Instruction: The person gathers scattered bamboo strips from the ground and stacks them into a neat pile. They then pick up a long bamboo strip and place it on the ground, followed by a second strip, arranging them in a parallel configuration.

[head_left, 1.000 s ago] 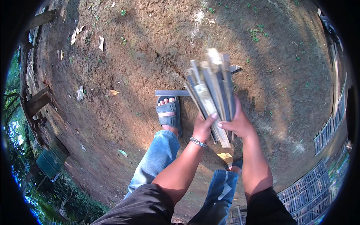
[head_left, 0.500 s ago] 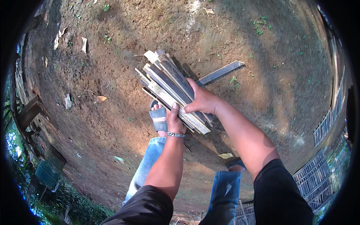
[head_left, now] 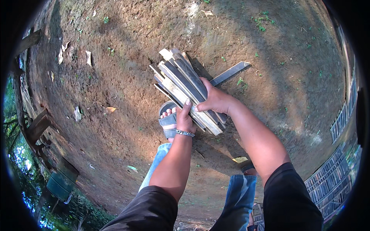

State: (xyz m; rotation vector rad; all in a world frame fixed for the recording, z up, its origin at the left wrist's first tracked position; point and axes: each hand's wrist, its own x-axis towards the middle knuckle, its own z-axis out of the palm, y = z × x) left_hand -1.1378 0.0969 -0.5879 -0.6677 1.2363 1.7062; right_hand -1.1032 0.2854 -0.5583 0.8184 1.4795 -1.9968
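Observation:
A bundle of narrow wooden slats, some pale and some dark grey, is gripped between my two hands and slants from upper left to lower right. My left hand, with a chain bracelet at its wrist, closes round the lower left side, thumb on top. From the right, my right hand wraps the bundle, its thumb over the front and its other fingers mostly hidden behind. One loose dark slat lies on the soil just beyond my right hand.
Bare brown earth spreads all round, with dry leaves at the left and small weeds farther off. My sandalled left foot is beside the bundle. A green drum stands lower left; slatted bamboo panels are lower right.
Both hands and the bundle have shifted slightly to the right in the picture, still gripped the same way. The left foot shows more fully. The loose slat stays on the ground.

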